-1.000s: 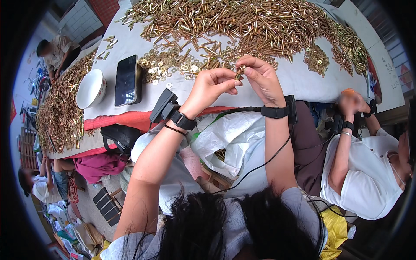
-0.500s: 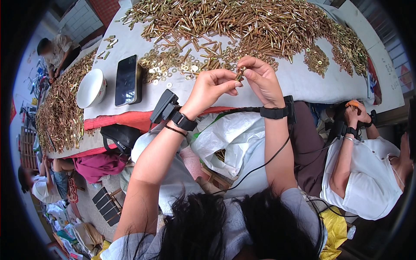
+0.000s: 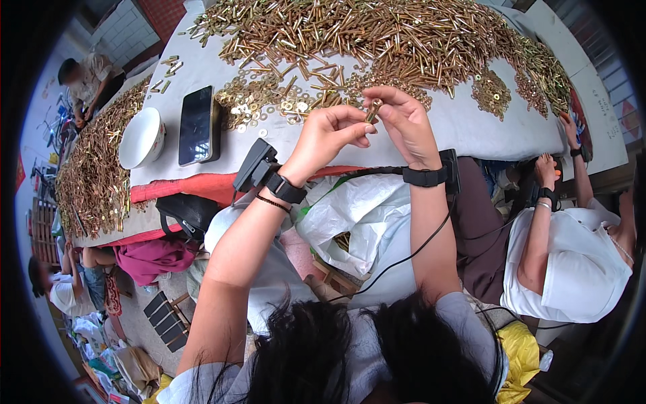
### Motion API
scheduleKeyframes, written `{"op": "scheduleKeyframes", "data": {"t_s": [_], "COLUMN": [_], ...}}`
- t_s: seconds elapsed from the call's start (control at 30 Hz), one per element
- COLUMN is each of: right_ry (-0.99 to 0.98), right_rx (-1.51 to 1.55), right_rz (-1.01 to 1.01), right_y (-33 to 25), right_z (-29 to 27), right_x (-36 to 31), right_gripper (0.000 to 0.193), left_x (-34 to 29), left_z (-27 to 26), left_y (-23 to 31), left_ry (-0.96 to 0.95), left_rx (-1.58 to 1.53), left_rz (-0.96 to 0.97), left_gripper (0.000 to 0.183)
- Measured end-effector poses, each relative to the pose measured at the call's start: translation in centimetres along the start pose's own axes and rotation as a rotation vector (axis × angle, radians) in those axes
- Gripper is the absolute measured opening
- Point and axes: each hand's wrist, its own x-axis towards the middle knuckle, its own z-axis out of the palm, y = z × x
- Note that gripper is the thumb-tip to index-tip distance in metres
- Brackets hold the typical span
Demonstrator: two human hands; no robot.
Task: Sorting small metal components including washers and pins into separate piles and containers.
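Above the table's near edge, my left hand (image 3: 334, 129) pinches a short gold-coloured bolt (image 3: 372, 113) between thumb and fingers. It tilts upward, with a wider, nut-like end at the top. My right hand (image 3: 409, 126) has its thumb and index finger closed about that upper end. The fingers partly hide the bolt, so small parts on it cannot be made out. Just beyond my hands lie many loose gold-coloured washers (image 3: 252, 101) and a large heap of similar bolts (image 3: 350, 34).
A phone (image 3: 196, 128) and a white bowl (image 3: 142, 138) stand left on the table. Small nuts and washers (image 3: 491, 94) lie at right. White plastic sheeting (image 3: 360, 215) covers my lap. A co-worker (image 3: 565, 262) in white sits at my right; others sit at left.
My right fingers have shifted slightly up and left at the bolt's upper end, and more of the bolt shows. The co-worker at right has reached one hand toward the table.
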Motion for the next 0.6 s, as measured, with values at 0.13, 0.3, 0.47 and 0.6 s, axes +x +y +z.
{"op": "scheduleKeyframes", "data": {"t_s": [0.13,0.3,0.47,0.6], "right_ry": [-0.020,-0.033,-0.045,-0.043], "right_rx": [0.000,0.012,0.050,0.049], "right_rz": [-0.038,-0.030,-0.036,-0.015], "right_y": [0.42,0.59,0.80,0.46], "right_z": [-0.80,-0.75,-1.03,-0.95], "right_x": [0.01,0.02,-0.01,-0.08], "right_gripper": [0.017,0.016,0.016,0.015], "left_x": [0.11,-0.04,-0.05,0.04], "left_z": [0.12,0.14,0.37,0.32], "left_y": [-0.05,-0.01,0.04,-0.14], "left_ry": [-0.007,0.005,0.009,-0.004], "left_rx": [-0.010,0.006,-0.034,-0.061], "left_rz": [-0.003,-0.006,-0.008,-0.010], "left_gripper": [0.015,0.015,0.016,0.017]}}
